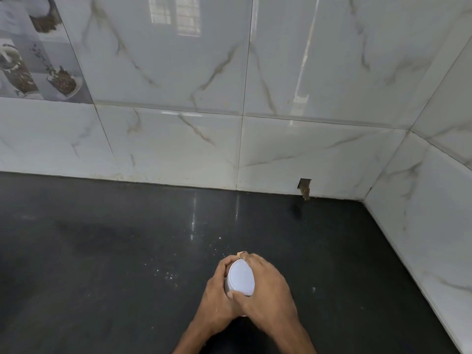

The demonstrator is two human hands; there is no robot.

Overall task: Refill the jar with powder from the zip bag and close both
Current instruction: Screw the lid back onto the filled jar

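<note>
Above the black stone worktop (102, 251), both hands, left (219, 300) and right (268, 290), clasp the round white-lidded jar (241, 278); lid seemingly on, zip bag unseen.

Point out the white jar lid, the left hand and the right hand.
white jar lid (241, 277), head view, centre of its flat top.
left hand (217, 295), head view, back of the hand.
right hand (268, 290), head view, back of the hand.

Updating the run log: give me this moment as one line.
left hand: grips jar body | right hand: on white lid | jar: over black counter | zip bag: not in view | specks on counter
</note>
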